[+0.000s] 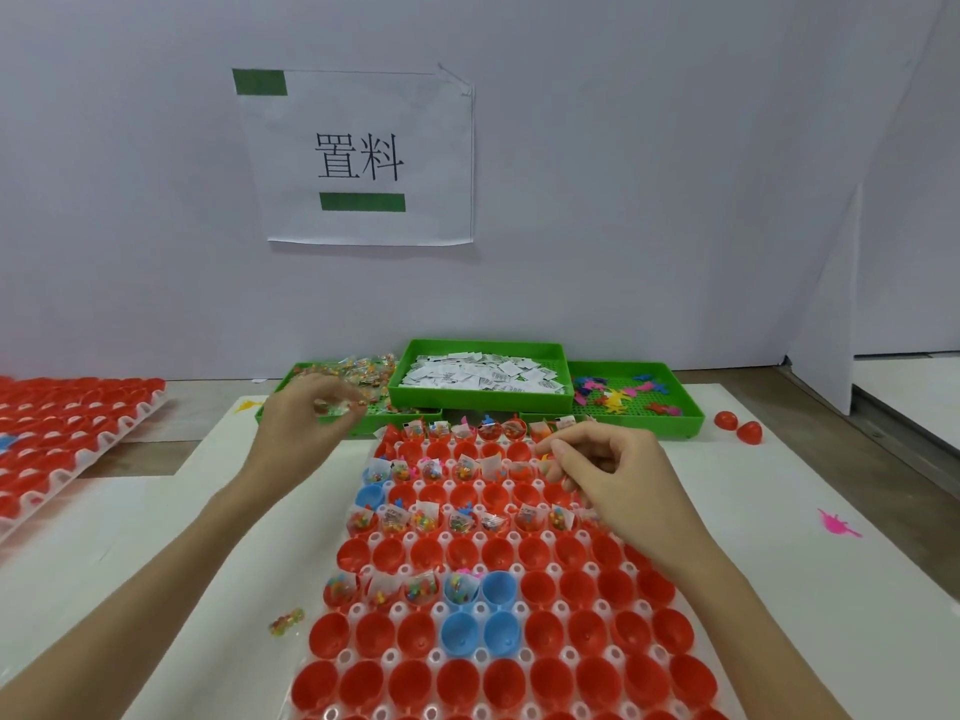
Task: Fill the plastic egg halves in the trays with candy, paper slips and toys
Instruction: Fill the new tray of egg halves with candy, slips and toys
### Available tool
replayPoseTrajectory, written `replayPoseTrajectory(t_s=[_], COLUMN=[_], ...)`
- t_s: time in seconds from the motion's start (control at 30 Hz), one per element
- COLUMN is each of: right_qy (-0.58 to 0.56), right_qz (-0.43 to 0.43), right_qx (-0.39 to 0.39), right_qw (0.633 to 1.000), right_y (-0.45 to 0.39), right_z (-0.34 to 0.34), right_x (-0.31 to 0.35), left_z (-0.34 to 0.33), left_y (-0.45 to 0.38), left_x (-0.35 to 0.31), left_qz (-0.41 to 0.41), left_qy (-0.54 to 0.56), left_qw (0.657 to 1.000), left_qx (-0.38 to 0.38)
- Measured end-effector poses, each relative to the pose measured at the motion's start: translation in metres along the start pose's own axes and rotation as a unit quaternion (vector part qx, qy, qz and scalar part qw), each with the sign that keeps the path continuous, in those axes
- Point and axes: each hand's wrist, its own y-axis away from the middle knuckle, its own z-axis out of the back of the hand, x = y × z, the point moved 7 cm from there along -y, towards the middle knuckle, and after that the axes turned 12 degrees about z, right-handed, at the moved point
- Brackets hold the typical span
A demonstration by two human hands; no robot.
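Observation:
A clear tray [410, 610] of red and a few blue egg halves [470, 556] lies before me; alternate rows hold candy packets, slips and toys. My left hand [306, 423] hovers over the front of the green candy tray [291, 381], pinching clear candy packets [332, 402]. My right hand [613, 475] hangs over the egg tray's upper right rows, fingers curled, pinching something small and orange [544, 456]. Behind are a green tray of white paper slips [483, 374] and a green tray of coloured toys [623, 394].
A second tray of red egg halves [62, 433] lies at the left. Two loose red halves [737, 426] and a pink toy [836, 526] rest on the white mat at right. A stray candy packet [287, 622] lies left of the tray. A wall with a paper sign stands behind.

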Motion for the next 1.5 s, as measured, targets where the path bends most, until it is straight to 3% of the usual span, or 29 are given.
replayPoseTrajectory(t_s=[0.1,0.17,0.47,0.6,0.77,0.97,1.3,1.5], right_qy=[-0.006,-0.001,0.109,0.211,0.339,0.421,0.388,0.301], right_qz=[-0.001,0.005,-0.011,-0.002,-0.033,-0.020,-0.019,-0.011], right_qx=[-0.005,-0.013,-0.068,0.000,0.146,0.228,0.206,0.114], right_qw=[1.000,1.000,0.992,0.978,0.929,0.878,0.898,0.947], right_y=[-0.001,-0.003,-0.032,-0.086,-0.139,-0.155,-0.160,-0.159], right_z=[0.002,0.004,0.012,0.002,-0.025,-0.036,-0.034,-0.020], right_x=[-0.003,-0.003,-0.012,-0.016,-0.052,-0.071,-0.066,-0.065], left_z=[0.000,-0.001,-0.006,-0.010,-0.002,-0.002,-0.008,-0.008], left_y=[0.039,0.064,0.109,0.113,0.108,0.104,0.107,0.106], left_x=[-0.013,-0.026,-0.058,-0.057,-0.052,-0.046,-0.045,-0.043], left_qz=[0.066,0.075,0.084,0.094,0.101,0.109,0.119,0.122], left_qy=[0.179,0.243,0.358,0.369,0.385,0.393,0.371,0.362], left_qw=[0.980,0.964,0.909,0.899,0.894,0.891,0.895,0.899], left_qx=[0.049,0.083,0.195,0.215,0.203,0.202,0.217,0.213])
